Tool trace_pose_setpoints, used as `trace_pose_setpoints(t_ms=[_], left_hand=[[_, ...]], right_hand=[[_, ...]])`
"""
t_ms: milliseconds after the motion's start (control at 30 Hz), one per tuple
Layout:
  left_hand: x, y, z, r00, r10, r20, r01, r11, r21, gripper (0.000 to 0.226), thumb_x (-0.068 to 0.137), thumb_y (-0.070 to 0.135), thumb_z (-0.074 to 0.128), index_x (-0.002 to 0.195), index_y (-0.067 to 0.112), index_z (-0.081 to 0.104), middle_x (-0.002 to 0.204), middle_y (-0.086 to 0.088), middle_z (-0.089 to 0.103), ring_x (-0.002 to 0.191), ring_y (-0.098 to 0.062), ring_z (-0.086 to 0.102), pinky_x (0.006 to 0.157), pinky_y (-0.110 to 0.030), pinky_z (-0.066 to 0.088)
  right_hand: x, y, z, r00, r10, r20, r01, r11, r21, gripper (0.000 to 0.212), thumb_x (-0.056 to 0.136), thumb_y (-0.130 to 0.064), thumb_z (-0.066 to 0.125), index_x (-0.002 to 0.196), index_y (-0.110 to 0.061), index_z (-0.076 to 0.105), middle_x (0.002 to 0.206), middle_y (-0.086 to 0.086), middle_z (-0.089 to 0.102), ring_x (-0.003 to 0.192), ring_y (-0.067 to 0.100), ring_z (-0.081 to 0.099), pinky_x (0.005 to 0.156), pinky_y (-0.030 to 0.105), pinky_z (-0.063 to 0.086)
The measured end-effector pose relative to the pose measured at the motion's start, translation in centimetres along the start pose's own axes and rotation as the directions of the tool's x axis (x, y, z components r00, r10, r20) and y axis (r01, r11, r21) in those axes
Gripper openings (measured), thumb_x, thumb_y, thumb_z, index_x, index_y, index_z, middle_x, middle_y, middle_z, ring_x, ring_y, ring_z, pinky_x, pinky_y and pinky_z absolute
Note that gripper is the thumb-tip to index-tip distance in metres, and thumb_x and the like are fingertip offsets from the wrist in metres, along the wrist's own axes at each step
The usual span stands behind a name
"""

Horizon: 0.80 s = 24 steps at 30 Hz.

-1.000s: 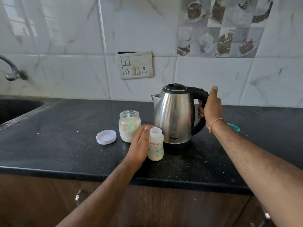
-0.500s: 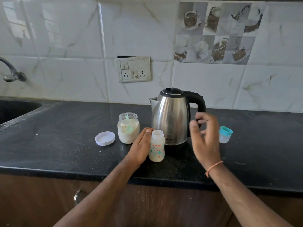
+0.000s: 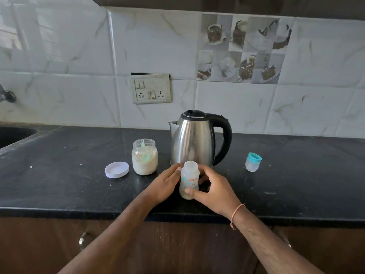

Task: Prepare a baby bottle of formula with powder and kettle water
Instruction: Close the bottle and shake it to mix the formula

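While both hands close on the bottle, layout runs:
counter [image 3: 59, 175]: black, carries everything
kettle [image 3: 194, 139]: steel, upright, just behind bottle
jar [image 3: 144, 157]: w/ powder + green scoop [image 3: 145, 155], lid off, left of kettle
bottle [image 3: 189, 179]: open top, upright near front edge
left hand [image 3: 165, 186]: fingers curled on bottle's left side
right hand [image 3: 215, 191]: thumb + fingers wrap bottle
jar lid [image 3: 116, 169]: white, flat, left of jar
teal cap [image 3: 253, 162]: apart, right of kettle

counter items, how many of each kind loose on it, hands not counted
kettle: 1
bottle: 1
jar: 1
scoop (in jar): 1
lid: 1
bottle cap: 1
total: 6
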<state>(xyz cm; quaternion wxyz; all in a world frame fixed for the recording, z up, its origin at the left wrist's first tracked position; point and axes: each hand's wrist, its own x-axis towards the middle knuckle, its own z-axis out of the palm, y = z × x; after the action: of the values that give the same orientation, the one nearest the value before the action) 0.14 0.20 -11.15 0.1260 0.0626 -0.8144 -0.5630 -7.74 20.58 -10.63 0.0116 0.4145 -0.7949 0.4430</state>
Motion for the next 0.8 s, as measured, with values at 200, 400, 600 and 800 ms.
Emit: trace_pose_setpoints(t_ms=[200, 400, 600, 800], left_hand=[[0.1, 0.0, 0.3, 1.000, 0.000, 0.023, -0.004, 0.984, 0.176, 0.037, 0.114, 0.051, 0.040, 0.138, 0.038, 0.066, 0.133, 0.015, 0.073, 0.129, -0.002, 0.064, 0.117, -0.045, 0.050], [0.0, 0.4, 0.4, 0.998, 0.008, 0.055, -0.022, 0.967, 0.254, 0.053, 0.100, 0.068, 0.039, 0.137, 0.043, 0.067, 0.129, 0.020, 0.074, 0.122, -0.003, 0.067, 0.114, -0.046, 0.052], [0.6, -0.5, 0.3, 0.991, -0.109, 0.079, 0.087, 0.968, 0.236, 0.074, 0.087, 0.091, 0.038, 0.152, 0.058, 0.054, 0.146, 0.020, 0.066, 0.131, -0.007, 0.063, 0.123, -0.047, 0.043], [0.2, 0.2, 0.4, 0.986, -0.136, 0.093, 0.113, 0.968, 0.222, 0.086, 0.082, 0.091, 0.035, 0.158, 0.053, 0.049, 0.148, 0.017, 0.065, 0.122, -0.006, 0.066, 0.124, -0.046, 0.041]], right_hand=[[-0.6, -0.2, -0.4, 0.999, 0.046, -0.019, -0.046, 0.999, 0.018, 0.065, 0.083, -0.053, 0.090, 0.135, -0.051, 0.052, 0.123, -0.027, 0.066, 0.111, -0.003, 0.064, 0.087, 0.016, 0.056], [-1.2, 0.4, -1.2, 0.996, 0.073, -0.042, -0.072, 0.997, 0.027, 0.069, 0.081, -0.056, 0.091, 0.139, -0.040, 0.057, 0.124, -0.022, 0.068, 0.110, 0.001, 0.066, 0.087, 0.019, 0.058], [-1.5, 1.7, -2.6, 0.997, 0.066, -0.042, -0.065, 0.998, 0.018, 0.072, 0.081, -0.055, 0.091, 0.142, -0.041, 0.056, 0.128, -0.027, 0.066, 0.117, -0.003, 0.062, 0.093, 0.018, 0.055], [-1.1, 5.0, -6.6, 0.948, 0.154, -0.277, -0.159, 0.987, 0.005, 0.062, 0.090, -0.051, 0.084, 0.144, -0.036, 0.057, 0.130, -0.023, 0.063, 0.119, 0.001, 0.058, 0.090, 0.017, 0.046]])
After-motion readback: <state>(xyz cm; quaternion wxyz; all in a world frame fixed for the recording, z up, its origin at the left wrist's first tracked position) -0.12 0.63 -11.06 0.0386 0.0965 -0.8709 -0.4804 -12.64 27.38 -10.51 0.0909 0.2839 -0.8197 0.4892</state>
